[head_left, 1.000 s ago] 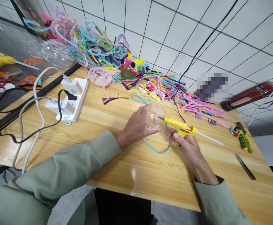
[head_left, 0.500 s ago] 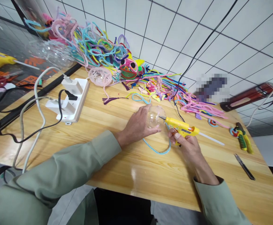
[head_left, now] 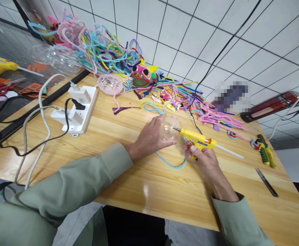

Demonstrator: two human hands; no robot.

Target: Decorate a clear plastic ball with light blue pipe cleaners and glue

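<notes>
My left hand (head_left: pixel 152 136) is closed around the left side of a clear plastic ball (head_left: pixel 169 123), thumb along its lower edge. In my right hand (head_left: pixel 204 157) is a yellow hot glue gun (head_left: pixel 197 137), with a white glue stick (head_left: pixel 230 151) jutting from its back end. The gun's metal nozzle points left and is at the ball's right side; whether it touches the surface I cannot tell. A light blue pipe cleaner (head_left: pixel 173 166) curves on the table below the ball, partly hidden by the ball and my hands.
A white power strip (head_left: pixel 86 111) with plugs and cables lies on the left. Along the wall are heaped colourful pipe cleaners (head_left: pixel 105 51) and a pink-wrapped ball (head_left: pixel 110 84). Pliers (head_left: pixel 266 152), a utility knife (head_left: pixel 267 182) and a red thermos (head_left: pixel 272 106) are at right; another glue gun (head_left: pixel 0 66) is far left.
The glue gun has shifted very slightly left along the ball's right side. My left hand and the ball stay in place.
</notes>
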